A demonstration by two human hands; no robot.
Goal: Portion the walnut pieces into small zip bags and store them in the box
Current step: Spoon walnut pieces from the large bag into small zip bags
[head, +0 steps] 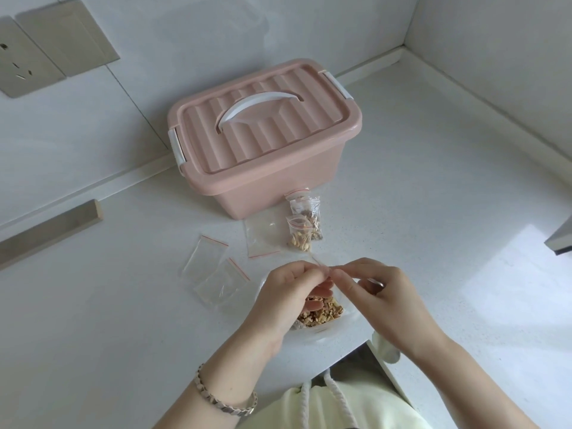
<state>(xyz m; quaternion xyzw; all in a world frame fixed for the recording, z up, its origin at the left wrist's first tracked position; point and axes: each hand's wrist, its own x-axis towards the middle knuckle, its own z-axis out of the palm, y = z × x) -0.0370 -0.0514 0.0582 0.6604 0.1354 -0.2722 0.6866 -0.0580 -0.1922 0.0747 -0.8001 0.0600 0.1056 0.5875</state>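
My left hand (288, 292) and my right hand (383, 292) both pinch the top edge of a small clear zip bag (322, 269) with a thin red strip, held just above the walnut pieces (322, 312). The walnuts lie in a clear container (346, 326) near the counter's front edge. Two filled zip bags (305, 222) lean against the front of the pink box (266, 144), whose ribbed lid with a white handle is closed. Three empty zip bags (216, 274) lie flat to the left of the walnuts.
The white counter (433, 212) runs into a corner of white walls behind the box. A wall socket plate (28, 57) is at the upper left, a wooden strip (49, 230) at the left, and a grey object's edge (561, 236) at the right.
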